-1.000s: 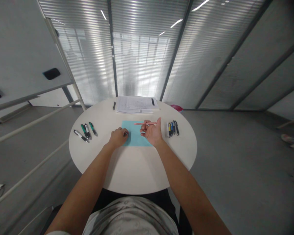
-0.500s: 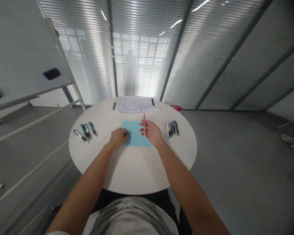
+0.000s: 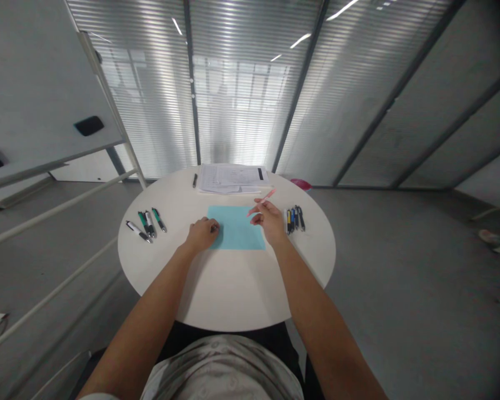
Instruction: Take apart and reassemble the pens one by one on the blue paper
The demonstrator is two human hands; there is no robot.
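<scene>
My right hand [image 3: 270, 219] holds a slim pink pen [image 3: 268, 195] between thumb and fingers, above the right side of a light blue sheet [image 3: 238, 233]. The pen slants, its upper end pointing right and away from me. At the sheet's left edge rests my left hand [image 3: 203, 234], fingers curled in; whether anything is inside them is hidden. Several pens [image 3: 294, 219] in mixed colours lie in a row just right of my right hand. Left of my left hand are several green, white and black pens [image 3: 149, 223].
The round white table [image 3: 233, 289] carries a stack of printed papers [image 3: 232, 178] at its far side, with a dark pen [image 3: 195, 180] beside it. A whiteboard on a white frame [image 3: 131, 158] stands close on the left. Behind is a partition with blinds [image 3: 239, 111].
My right hand has moved right with the pink pen, which has turned from nearly upright to a slant. My left hand has stayed in place.
</scene>
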